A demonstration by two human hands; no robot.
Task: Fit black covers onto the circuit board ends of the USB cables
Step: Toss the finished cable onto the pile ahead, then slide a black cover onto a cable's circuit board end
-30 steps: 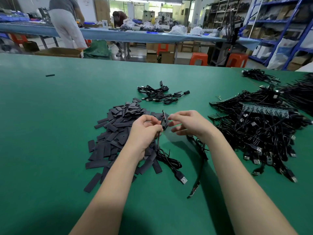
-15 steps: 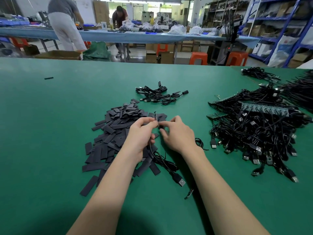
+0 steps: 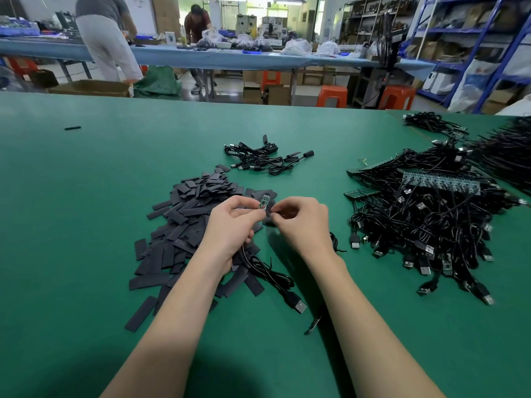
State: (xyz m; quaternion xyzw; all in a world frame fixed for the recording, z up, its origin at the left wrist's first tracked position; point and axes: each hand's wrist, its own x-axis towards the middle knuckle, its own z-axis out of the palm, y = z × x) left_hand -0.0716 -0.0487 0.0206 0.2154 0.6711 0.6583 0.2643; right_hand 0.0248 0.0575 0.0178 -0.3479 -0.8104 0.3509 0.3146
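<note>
Near the middle of the green table (image 3: 86, 196), above the right edge of the cover pile (image 3: 186, 225), the left hand (image 3: 230, 228) pinches a small circuit board (image 3: 264, 201), its bare end tipped up and away, its cable (image 3: 270, 274) trailing back toward the near edge. Just beside it, the right hand (image 3: 301, 222) has its fingers curled on something dark, probably a cover, though I cannot tell for sure. Judging by this, the cover must slide down along the board's long axis.
</note>
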